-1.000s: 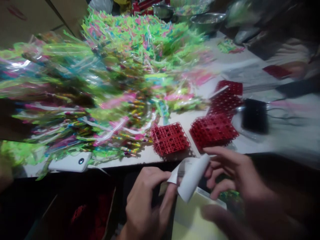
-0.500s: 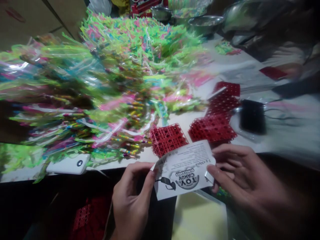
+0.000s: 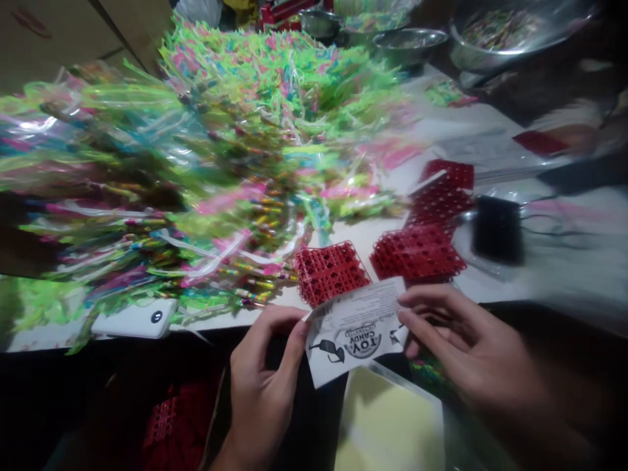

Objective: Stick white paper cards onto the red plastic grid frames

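Narrow pinch on a printed "Toy Candy" paper sheet (image 3: 354, 330), left hand (image 3: 265, 386) at its left edge, right hand (image 3: 466, 347) with fingertips along its right edge; sheet lifted above the table edge, print upside down to the view; just past the sheet, red plastic lattice trays (image 3: 331, 271); farther past it, a heap of neon cellophane-wrapped candy sticks (image 3: 245, 131); left of the sheet, a white power bank (image 3: 135, 318); right of it, a black box (image 3: 498, 229).

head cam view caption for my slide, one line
The left hand and right hand hold a white Toy Candy sheet beside a red plastic crate and a heap of neon plastic strips.
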A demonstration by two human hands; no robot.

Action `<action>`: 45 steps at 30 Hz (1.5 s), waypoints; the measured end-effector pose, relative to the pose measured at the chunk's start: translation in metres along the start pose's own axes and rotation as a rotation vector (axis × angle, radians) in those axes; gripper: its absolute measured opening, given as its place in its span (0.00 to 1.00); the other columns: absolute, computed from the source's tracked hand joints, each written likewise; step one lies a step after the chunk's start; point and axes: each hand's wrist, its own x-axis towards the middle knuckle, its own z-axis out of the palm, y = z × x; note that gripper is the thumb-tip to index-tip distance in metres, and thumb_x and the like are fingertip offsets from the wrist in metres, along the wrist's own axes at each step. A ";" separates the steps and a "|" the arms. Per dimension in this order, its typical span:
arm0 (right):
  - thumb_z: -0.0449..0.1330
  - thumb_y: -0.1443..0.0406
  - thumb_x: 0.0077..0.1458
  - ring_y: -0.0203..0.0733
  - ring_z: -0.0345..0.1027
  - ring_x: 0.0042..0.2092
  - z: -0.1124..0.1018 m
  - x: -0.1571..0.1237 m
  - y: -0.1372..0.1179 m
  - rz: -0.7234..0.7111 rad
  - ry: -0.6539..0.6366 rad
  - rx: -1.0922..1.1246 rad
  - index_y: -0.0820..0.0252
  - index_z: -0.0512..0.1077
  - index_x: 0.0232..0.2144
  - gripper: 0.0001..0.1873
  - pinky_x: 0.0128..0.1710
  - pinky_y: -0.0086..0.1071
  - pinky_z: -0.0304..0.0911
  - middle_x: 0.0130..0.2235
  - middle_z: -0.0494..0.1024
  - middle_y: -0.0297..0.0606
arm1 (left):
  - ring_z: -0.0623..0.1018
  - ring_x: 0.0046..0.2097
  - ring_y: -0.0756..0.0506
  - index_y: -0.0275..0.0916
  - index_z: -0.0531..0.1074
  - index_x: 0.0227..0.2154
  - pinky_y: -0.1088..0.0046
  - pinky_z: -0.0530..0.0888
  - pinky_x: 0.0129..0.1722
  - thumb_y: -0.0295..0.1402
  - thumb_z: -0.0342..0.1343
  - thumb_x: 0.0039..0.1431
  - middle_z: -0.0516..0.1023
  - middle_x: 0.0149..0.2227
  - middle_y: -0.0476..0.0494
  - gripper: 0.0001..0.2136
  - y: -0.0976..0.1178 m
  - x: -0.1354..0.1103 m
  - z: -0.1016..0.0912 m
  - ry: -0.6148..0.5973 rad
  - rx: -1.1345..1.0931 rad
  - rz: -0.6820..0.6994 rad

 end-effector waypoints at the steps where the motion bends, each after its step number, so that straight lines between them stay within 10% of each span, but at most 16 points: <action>1: 0.71 0.54 0.60 0.36 0.74 0.30 0.002 0.002 0.001 -0.012 0.010 -0.005 0.52 0.79 0.42 0.12 0.29 0.25 0.73 0.34 0.78 0.32 | 0.78 0.42 0.53 0.48 0.80 0.41 0.83 0.75 0.44 0.30 0.61 0.73 0.80 0.39 0.54 0.05 0.000 0.001 0.001 -0.003 0.007 0.020; 9: 0.59 0.57 0.70 0.42 0.79 0.46 0.000 0.006 0.001 -0.104 -0.034 -0.292 0.44 0.80 0.51 0.13 0.46 0.33 0.77 0.48 0.84 0.34 | 0.79 0.34 0.52 0.46 0.84 0.40 0.82 0.76 0.35 0.33 0.66 0.69 0.82 0.34 0.52 0.02 -0.001 0.010 0.005 0.122 -0.057 -0.109; 15: 0.59 0.63 0.71 0.40 0.77 0.58 -0.010 0.025 0.015 -0.527 -0.123 -0.472 0.41 0.78 0.56 0.15 0.59 0.32 0.70 0.58 0.80 0.30 | 0.80 0.34 0.53 0.47 0.80 0.54 0.84 0.78 0.35 0.33 0.69 0.65 0.81 0.34 0.53 0.15 -0.002 0.021 0.009 0.190 -0.152 -0.191; 45: 0.62 0.63 0.69 0.38 0.71 0.36 0.036 0.069 0.008 -0.452 0.042 -0.514 0.56 0.79 0.53 0.13 0.30 0.29 0.70 0.49 0.77 0.43 | 0.77 0.43 0.48 0.47 0.77 0.44 0.73 0.73 0.43 0.37 0.62 0.72 0.79 0.42 0.51 0.03 -0.035 0.059 0.023 0.103 -0.007 -0.201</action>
